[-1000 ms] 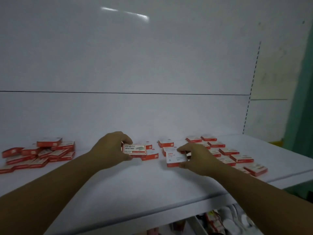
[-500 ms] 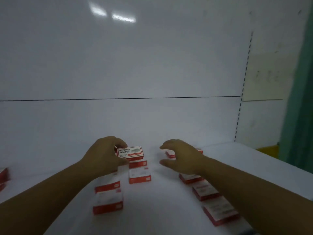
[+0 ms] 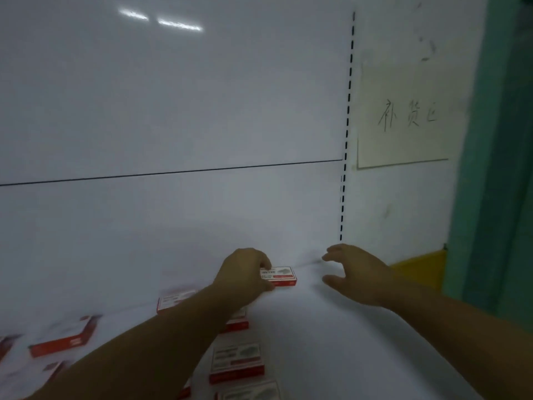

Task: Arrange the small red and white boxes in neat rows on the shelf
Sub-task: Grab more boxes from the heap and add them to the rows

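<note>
Small flat red and white boxes on a white shelf (image 3: 331, 327). One box (image 3: 281, 275) lying flat near the back wall, white printed top up, red edge facing forward — gripped at its left end. Nearer: another box (image 3: 237, 361) flat, label up; a partly hidden one (image 3: 238, 323) just behind it; one (image 3: 173, 300) to the left, blurred; more (image 3: 62, 336) scattered at far left — also blurred, askew

Boxes (image 3: 236, 362) lie on the shelf (image 3: 331, 342), left of its bare part.
</note>
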Demonstrator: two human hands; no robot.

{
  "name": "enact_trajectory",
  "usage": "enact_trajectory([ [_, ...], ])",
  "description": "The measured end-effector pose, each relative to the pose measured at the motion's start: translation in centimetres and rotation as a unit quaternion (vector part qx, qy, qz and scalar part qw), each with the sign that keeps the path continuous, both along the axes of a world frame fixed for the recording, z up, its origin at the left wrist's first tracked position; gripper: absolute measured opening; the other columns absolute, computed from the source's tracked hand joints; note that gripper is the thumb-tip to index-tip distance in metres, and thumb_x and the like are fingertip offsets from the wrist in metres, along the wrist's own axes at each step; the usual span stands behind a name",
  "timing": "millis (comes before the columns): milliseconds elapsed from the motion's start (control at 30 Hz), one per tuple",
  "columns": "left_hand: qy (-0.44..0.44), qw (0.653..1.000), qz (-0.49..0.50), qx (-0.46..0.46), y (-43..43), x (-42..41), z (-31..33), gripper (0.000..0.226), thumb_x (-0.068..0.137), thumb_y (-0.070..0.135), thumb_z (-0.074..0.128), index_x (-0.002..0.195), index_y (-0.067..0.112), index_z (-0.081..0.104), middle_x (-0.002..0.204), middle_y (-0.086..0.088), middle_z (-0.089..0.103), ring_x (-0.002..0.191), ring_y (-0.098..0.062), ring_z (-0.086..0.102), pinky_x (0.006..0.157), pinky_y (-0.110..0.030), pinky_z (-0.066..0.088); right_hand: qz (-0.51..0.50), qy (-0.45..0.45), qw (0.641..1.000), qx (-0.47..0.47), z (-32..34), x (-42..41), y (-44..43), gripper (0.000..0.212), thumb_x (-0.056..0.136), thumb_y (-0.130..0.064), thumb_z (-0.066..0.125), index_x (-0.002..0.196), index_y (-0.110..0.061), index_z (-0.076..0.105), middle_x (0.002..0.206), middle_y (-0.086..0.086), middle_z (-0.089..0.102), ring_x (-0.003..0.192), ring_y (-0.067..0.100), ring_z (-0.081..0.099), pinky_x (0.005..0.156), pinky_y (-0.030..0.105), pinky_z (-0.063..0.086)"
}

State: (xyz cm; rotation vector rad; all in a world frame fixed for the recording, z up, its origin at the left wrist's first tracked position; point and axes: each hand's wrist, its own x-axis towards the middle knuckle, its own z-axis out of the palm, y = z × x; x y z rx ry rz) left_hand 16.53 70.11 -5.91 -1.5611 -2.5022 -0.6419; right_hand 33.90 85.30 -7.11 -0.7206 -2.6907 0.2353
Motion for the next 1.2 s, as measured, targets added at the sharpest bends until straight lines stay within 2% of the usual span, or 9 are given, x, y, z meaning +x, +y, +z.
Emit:
enact_trajectory([
  [133, 0.019, 0.998, 0.048, -0.041, 5.1, 0.0, -2.9, 0.035, 0.073, 0.036, 0.071, 0.103, 0.02, 0.064, 0.109, -0.001, 0.062, 0.099, -0.018, 0.054, 0.082, -0.027, 0.04, 0.016, -0.015, 1.0, -0.01, -2.1, 0.8, 3.0, 0.056, 0.087, -0.047, 0.053, 0.136, -0.023, 0.04, 0.149, -0.003, 0.033, 0.137, 0.011, 0.025, 0.111, 0.025, 0.019],
  [300, 0.05, 0.993, 0.083, -0.072, 5.5, -1.1, -3.4, 0.04, 0.076, 0.05, 0.061, 0.106, 0.024, 0.064, 0.109, 0.001, 0.062, 0.102, -0.018, 0.054, 0.083, -0.029, 0.043, 0.036, -0.038, 0.998, -0.022, -3.4, 0.1, 3.5, 0.058, 0.087, -0.046, 0.051, 0.139, -0.025, 0.036, 0.151, -0.003, 0.03, 0.138, 0.012, 0.024, 0.112, 0.026, 0.018],
  [467, 0.009, 0.993, 0.067, -0.096, -0.4, -2.1, -0.7, 0.056, 0.085, 0.057, 0.045, 0.128, 0.023, 0.047, 0.135, 0.0, 0.048, 0.122, -0.02, 0.045, 0.102, -0.035, 0.035, 0.106, -0.083, 0.991, 0.023, -2.3, -3.6, -1.0, 0.064, 0.09, -0.053, 0.041, 0.145, -0.026, 0.022, 0.157, -0.001, 0.011, 0.144, 0.015, 0.008, 0.115, 0.031, 0.009],
  [567, 0.006, 0.988, 0.06, -0.143, -7.2, -3.0, 1.2, 0.064, 0.085, 0.061, 0.04, 0.137, 0.023, 0.035, 0.146, -0.002, 0.034, 0.131, -0.021, 0.034, 0.109, -0.041, 0.029, 0.168, -0.078, 0.981, 0.062, -0.5, -6.8, -6.4, 0.065, 0.091, -0.054, 0.037, 0.146, -0.026, 0.017, 0.158, 0.0, 0.005, 0.144, 0.015, 0.002, 0.115, 0.032, 0.004],
  [633, 0.025, 0.981, 0.086, -0.172, -13.1, -3.8, 2.1, 0.068, 0.087, 0.062, 0.035, 0.142, 0.022, 0.027, 0.154, -0.001, 0.02, 0.141, -0.021, 0.016, 0.115, -0.044, 0.017, 0.202, -0.073, 0.974, 0.071, 0.6, -9.2, -11.0, 0.065, 0.091, -0.055, 0.035, 0.146, -0.027, 0.015, 0.158, 0.0, 0.003, 0.144, 0.015, 0.001, 0.114, 0.032, 0.004],
  [733, 0.001, 0.976, 0.148, -0.16, -23.5, -4.8, 2.6, 0.069, 0.089, 0.059, 0.033, 0.145, 0.022, 0.019, 0.157, -0.001, 0.009, 0.144, -0.017, -0.001, 0.115, -0.041, 0.005, 0.254, -0.087, 0.958, 0.098, 1.3, -12.4, -19.2, 0.065, 0.091, -0.055, 0.035, 0.146, -0.027, 0.013, 0.158, 0.0, -0.001, 0.144, 0.014, -0.002, 0.115, 0.031, 0.002],
  [867, -0.006, 0.968, 0.212, -0.135, -39.6, -5.8, 1.9, 0.068, 0.088, 0.059, 0.034, 0.144, 0.024, 0.019, 0.157, 0.001, 0.009, 0.143, -0.014, -0.003, 0.115, -0.04, 0.004, 0.312, -0.092, 0.937, 0.13, 1.3, -16.6, -31.9, 0.065, 0.091, -0.059, 0.029, 0.146, -0.03, 0.011, 0.158, 0.0, -0.002, 0.144, 0.015, -0.004, 0.115, 0.033, -0.003],
  [1000, -0.006, 0.942, 0.304, -0.144, -53.6, -7.6, 0.8, 0.068, 0.088, 0.059, 0.035, 0.144, 0.025, 0.019, 0.156, 0.001, 0.01, 0.144, -0.016, 0.001, 0.115, -0.041, 0.006, 0.379, -0.084, 0.905, 0.177, 0.8, -20.4, -43.8, 0.063, 0.092, -0.056, 0.028, 0.146, -0.028, 0.012, 0.158, 0.001, 0.0, 0.144, 0.016, -0.005, 0.113, 0.034, -0.008],
  [1200, -0.059, 0.928, 0.348, -0.116, -64.8, -10.7, -0.4, 0.066, 0.088, 0.058, 0.037, 0.144, 0.029, 0.019, 0.156, 0.004, 0.009, 0.143, -0.013, 0.0, 0.116, -0.038, 0.006, 0.427, -0.096, 0.885, 0.155, -0.1, -26.0, -54.5, 0.062, 0.092, -0.054, 0.033, 0.146, -0.03, 0.014, 0.158, -0.002, 0.0, 0.144, 0.013, -0.005, 0.113, 0.032, -0.005],
])
